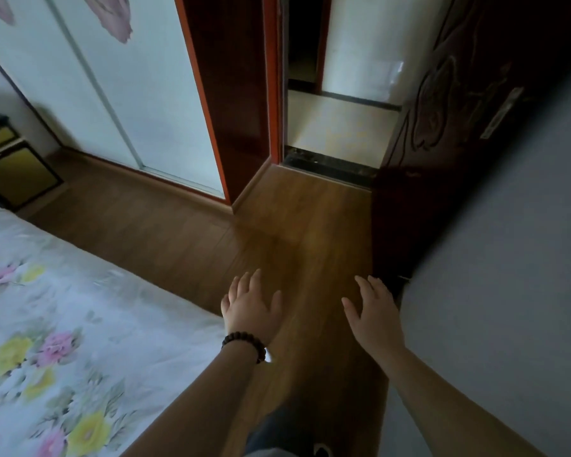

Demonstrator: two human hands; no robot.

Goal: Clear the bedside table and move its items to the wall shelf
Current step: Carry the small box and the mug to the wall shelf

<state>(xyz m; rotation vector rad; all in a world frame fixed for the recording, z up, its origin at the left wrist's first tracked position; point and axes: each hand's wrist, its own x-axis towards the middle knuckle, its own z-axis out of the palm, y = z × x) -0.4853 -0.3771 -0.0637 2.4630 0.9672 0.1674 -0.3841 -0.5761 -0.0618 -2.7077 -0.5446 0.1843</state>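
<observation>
1. Grip first: there's basically none. Left hand (249,306) is out in front with fingers spread and relaxed, holding nothing. Right hand (374,308) is the same, palm down, fingers loose, nothing in it. Both just hang over the wooden floor (185,232).

2. Head view, working outward from the hands: there's a dark beaded bracelet (244,344) on the left wrist. Left of the left hand is the bed with a floral sheet (47,324). Just right of the right hand is a grey wall (508,258), close enough that the fingertips look near its corner, though I can't tell if they touch.

3. Ahead of both hands is an open doorway (337,127) with a dark carved door (459,94) swung open on the right side. Ahead and to the left is a sliding wardrobe (112,94) with pale flower-print panels.

4. Task stuff: far off to the left, well apart from both hands, past the bed's corner, is a dark bedside table (10,159) with yellowish drawer fronts. Only its edge is in frame, so I can't see what's on top. No wall shelf is in view anywhere.

5. Progress guess: can't tell how much is cleared. With both hands free and the table well away, I'd say the person is between trips, so carrying looks left to do.
</observation>
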